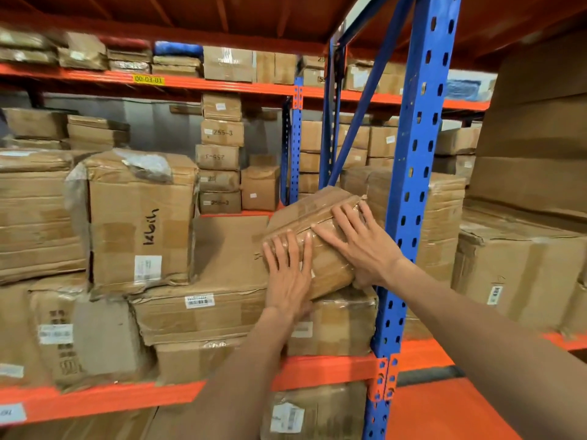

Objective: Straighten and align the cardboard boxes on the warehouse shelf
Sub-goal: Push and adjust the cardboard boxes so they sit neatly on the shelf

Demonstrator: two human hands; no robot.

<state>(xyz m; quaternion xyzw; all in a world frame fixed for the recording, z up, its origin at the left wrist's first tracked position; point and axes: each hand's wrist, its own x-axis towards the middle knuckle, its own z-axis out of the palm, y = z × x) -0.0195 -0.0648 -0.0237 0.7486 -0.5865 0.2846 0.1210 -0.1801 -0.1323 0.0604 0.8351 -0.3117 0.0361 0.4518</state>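
Note:
A small taped cardboard box (305,214) lies tilted on top of a stack, its right end higher, close to the blue upright (416,192). My left hand (289,277) presses flat on its near face with fingers spread. My right hand (362,246) lies flat across its right part, fingers spread, the thumb curling under the lower right corner. Beneath it sits a box with a white label (336,325). To the left a flat wide box (203,309) with a barcode label carries a tall box marked in black pen (139,217).
An orange shelf beam (317,369) runs along the front under the stacks. Crumpled boxes (79,331) fill the lower left. More boxes (514,274) stand in the bay to the right of the upright, and stacks (220,154) stand on the far rack.

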